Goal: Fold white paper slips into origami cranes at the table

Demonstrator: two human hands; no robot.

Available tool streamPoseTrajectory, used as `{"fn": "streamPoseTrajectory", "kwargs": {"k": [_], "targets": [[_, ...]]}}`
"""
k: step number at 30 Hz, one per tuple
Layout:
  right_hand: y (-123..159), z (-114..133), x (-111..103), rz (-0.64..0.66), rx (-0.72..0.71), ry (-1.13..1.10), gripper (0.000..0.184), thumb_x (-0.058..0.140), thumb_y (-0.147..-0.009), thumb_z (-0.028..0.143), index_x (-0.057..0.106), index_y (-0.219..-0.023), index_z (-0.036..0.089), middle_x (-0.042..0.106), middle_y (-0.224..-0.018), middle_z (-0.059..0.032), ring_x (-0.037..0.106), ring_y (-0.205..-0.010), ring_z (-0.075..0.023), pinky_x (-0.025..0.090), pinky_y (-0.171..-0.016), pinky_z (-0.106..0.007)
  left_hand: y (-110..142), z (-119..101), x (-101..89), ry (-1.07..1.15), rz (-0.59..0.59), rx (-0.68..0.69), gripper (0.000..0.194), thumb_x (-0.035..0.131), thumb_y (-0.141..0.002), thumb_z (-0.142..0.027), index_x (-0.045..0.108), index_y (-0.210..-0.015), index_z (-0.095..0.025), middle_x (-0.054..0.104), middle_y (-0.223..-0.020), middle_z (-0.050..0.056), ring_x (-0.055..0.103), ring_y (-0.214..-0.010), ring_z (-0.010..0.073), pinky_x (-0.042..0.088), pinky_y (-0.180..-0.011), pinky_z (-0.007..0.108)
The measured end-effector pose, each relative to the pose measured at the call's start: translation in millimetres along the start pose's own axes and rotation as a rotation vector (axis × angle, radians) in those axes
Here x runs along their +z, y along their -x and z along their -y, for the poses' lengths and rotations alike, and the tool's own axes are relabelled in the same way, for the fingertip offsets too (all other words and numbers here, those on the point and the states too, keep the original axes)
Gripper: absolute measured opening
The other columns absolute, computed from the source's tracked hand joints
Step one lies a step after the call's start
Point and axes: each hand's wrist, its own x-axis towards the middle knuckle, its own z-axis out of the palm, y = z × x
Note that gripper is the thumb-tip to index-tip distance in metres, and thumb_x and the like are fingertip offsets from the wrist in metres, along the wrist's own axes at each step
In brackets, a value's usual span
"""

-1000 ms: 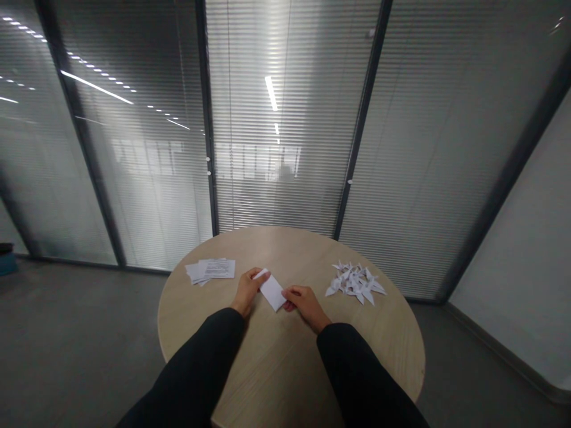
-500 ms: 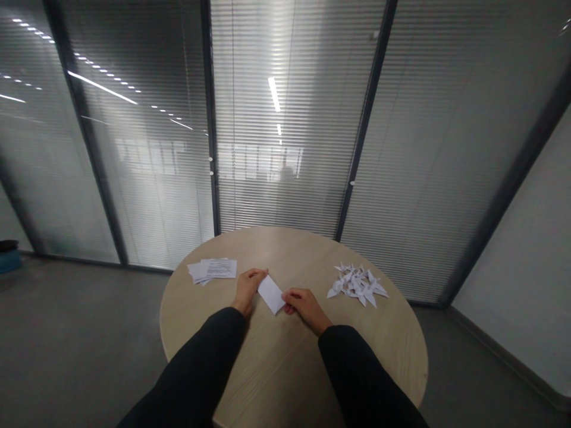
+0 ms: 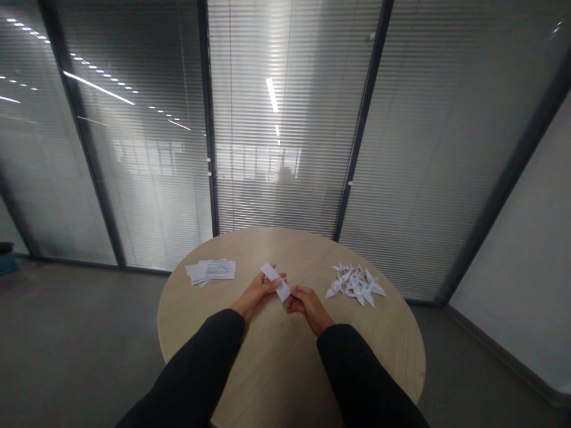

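Observation:
A narrow folded strip of white paper (image 3: 276,280) is held just above the round wooden table (image 3: 276,362), near its middle. My left hand (image 3: 259,292) pinches the strip from the left with the fingers closed on it. At the strip's near end my right hand (image 3: 305,302) grips it with curled fingers. Both arms wear black sleeves.
A small stack of printed white sheets (image 3: 211,270) lies on the table to the left. A pile of several folded white paper cranes (image 3: 355,283) sits to the right. Glass walls with blinds stand behind the table; grey floor surrounds it.
The paper lay flat and wider on the table between my hands; now it is lifted, folded narrower, and my hands have drawn closer together.

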Motion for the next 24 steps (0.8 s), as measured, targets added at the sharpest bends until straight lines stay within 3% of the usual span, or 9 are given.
{"fn": "streamPoseTrajectory", "kwargs": {"k": [5, 9, 11, 17, 20, 24], "targets": [[-3, -4, 1, -0.011, 0.005, 0.130, 0.036, 0.061, -0.068, 0.051, 0.056, -0.067, 0.016, 0.057, -0.057, 0.0004, 0.056, -0.053, -0.0137, 0.047, -0.055, -0.029, -1, 3, -2.3, -0.095, -0.005, 0.008, 0.071, 0.076, -0.065, -0.031, 0.043, -0.126, -0.017, 0.062, -0.109, 0.014, 0.062, -0.094, 0.0208, 0.046, -0.083, 0.033], [-6, -3, 3, -0.150, -0.173, 0.324, 0.036, 0.061, -0.070, 0.048, 0.054, -0.091, 0.020, 0.060, -0.077, -0.0008, 0.060, -0.072, -0.0166, 0.049, -0.066, -0.029, -11, 12, -11.3, -0.305, -0.087, 0.042, 0.070, 0.076, -0.061, -0.042, 0.048, -0.119, -0.015, 0.063, -0.079, 0.003, 0.059, -0.065, 0.0126, 0.043, -0.060, 0.022], [-5, -2, 6, -0.166, -0.232, 0.361, 0.041, 0.066, -0.068, 0.044, 0.050, -0.099, 0.021, 0.059, -0.087, -0.0026, 0.059, -0.081, -0.0173, 0.048, -0.074, -0.031, -17, 19, -16.6, -0.369, -0.095, 0.065, 0.066, 0.077, -0.057, -0.045, 0.053, -0.110, -0.014, 0.059, -0.073, 0.000, 0.055, -0.060, 0.0106, 0.040, -0.056, 0.021], [4, 2, 16, -0.033, -0.270, 0.470, 0.061, 0.075, -0.058, 0.029, 0.045, -0.111, 0.020, 0.058, -0.101, -0.0062, 0.057, -0.086, -0.0198, 0.049, -0.073, -0.033, -22, 31, -25.2, -0.487, -0.035, 0.129, 0.054, 0.076, -0.059, -0.043, 0.056, -0.097, -0.013, 0.063, -0.085, 0.007, 0.059, -0.074, 0.0156, 0.044, -0.067, 0.025], [5, 3, 17, -0.011, -0.283, 0.460, 0.053, 0.070, -0.063, 0.025, 0.046, -0.110, 0.021, 0.061, -0.101, -0.0056, 0.059, -0.086, -0.0194, 0.049, -0.074, -0.033, -18, 29, -23.7, -0.496, -0.007, 0.110, 0.052, 0.078, -0.057, -0.040, 0.056, -0.097, -0.013, 0.065, -0.088, 0.009, 0.060, -0.080, 0.0180, 0.045, -0.070, 0.027], [1, 2, 10, -0.019, -0.244, 0.348, 0.034, 0.060, -0.071, 0.032, 0.052, -0.102, 0.021, 0.065, -0.095, -0.0045, 0.061, -0.084, -0.0203, 0.050, -0.072, -0.033, -12, 21, -18.1, -0.470, 0.012, 0.056, 0.051, 0.076, -0.060, -0.039, 0.058, -0.099, -0.013, 0.066, -0.089, 0.009, 0.061, -0.076, 0.0186, 0.047, -0.066, 0.028]]}}
